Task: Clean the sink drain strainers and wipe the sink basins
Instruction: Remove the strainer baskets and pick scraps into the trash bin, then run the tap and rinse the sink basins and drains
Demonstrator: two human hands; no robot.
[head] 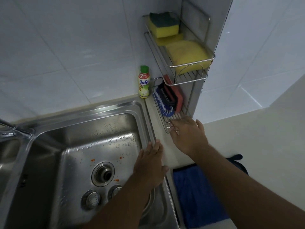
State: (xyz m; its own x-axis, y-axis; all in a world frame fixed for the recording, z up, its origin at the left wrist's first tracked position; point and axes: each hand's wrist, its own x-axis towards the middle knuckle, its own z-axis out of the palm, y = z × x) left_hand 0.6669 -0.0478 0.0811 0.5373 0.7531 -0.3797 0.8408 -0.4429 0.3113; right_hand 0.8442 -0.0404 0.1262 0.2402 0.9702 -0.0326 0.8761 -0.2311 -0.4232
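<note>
A wet steel sink basin (99, 129) carries orange food specks around its open drain (103, 174). Two round metal strainers lie on the basin floor, one (90, 199) left of the other (115, 190), which my forearm partly hides. My left hand (151, 161) rests flat on the basin's right rim, fingers together, holding nothing. My right hand (188, 134) reaches over the counter to the front edge of the lower wire rack (166, 128), fingers spread, just short of a blue scrub brush (163, 103).
A green-capped dish soap bottle (144, 82) stands at the wall corner. The upper wire shelf (194, 79) holds yellow sponges (163, 24). A blue cloth (198, 195) lies on the counter right of the sink. The faucet (13, 129) and a second basin (8, 156) are at left.
</note>
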